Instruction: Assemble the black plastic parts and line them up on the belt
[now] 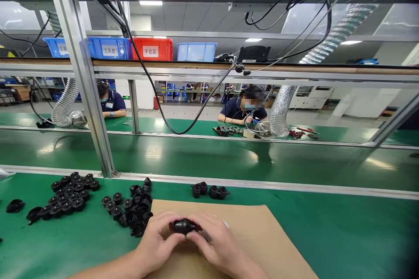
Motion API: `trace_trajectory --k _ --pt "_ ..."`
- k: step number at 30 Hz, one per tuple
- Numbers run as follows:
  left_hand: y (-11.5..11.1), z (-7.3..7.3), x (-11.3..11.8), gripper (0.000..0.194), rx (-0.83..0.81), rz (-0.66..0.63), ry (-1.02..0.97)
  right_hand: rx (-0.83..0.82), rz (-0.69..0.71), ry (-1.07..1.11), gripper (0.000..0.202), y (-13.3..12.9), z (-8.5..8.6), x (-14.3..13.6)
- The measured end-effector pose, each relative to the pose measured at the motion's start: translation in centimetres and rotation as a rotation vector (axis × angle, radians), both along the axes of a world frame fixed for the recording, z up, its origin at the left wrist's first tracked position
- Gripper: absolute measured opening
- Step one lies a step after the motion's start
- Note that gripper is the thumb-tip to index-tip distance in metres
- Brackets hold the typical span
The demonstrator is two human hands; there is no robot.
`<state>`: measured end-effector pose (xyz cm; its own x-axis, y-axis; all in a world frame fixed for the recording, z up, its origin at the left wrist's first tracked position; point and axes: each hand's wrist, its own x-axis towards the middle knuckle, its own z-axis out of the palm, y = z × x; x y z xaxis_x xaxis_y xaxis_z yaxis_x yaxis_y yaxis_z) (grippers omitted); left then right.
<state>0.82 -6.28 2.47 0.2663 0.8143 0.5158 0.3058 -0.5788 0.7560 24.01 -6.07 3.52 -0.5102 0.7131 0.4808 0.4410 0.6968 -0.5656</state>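
Between my two hands is a small black rounded plastic part [183,226], held above a sheet of brown cardboard [248,226]. Thumb and fingers of my left hand [160,239] grip its left end. My right hand [216,237] pinches the right end the same way, and the fingers partly cover it. Just left of the cardboard lies a pile of black plastic parts [139,209], some overlapping its edge. Several similar parts [211,190] stand in a short row beyond the cardboard.
More round black parts [67,196] sit on the green bench [343,226] at left. A metal post [83,74] rises at the bench's back edge, and a black cable [157,104] hangs in front. Across the green conveyor [196,152], two people work at another bench. Bins [152,49] line the shelf.
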Motion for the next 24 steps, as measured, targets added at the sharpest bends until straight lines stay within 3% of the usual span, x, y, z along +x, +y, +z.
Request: trace_trajectory --k 5,7,12,15,18,22,24 --pt "0.0 -0.7 0.0 0.037 -0.092 0.049 -0.027 0.279 0.072 -0.022 0.044 0.5 -0.3 0.2" --pt "0.0 -0.9 0.1 0.036 -0.117 0.024 -0.06 0.316 0.082 -0.025 0.044 0.5 -0.2 0.2" --pt "-0.1 -0.4 0.3 0.036 0.024 -0.058 -0.098 0.143 -0.063 -0.072 0.01 -0.1 -0.1 -0.3" --pt "-0.1 0.0 0.3 0.037 0.078 -0.045 -0.097 0.122 -0.133 -0.032 0.02 -0.5 0.3 -0.3" --pt "-0.1 0.1 0.2 0.039 0.056 -0.013 -0.087 0.139 -0.08 -0.011 0.035 -0.6 0.9 0.0" --pt "0.0 -0.1 0.3 0.038 0.023 -0.028 -0.094 0.1 -0.064 -0.1 0.017 -0.5 0.9 -0.2" --pt "0.0 -0.2 0.4 0.036 0.012 -0.047 -0.102 0.044 -0.144 -0.128 0.028 -0.4 0.5 -0.4"
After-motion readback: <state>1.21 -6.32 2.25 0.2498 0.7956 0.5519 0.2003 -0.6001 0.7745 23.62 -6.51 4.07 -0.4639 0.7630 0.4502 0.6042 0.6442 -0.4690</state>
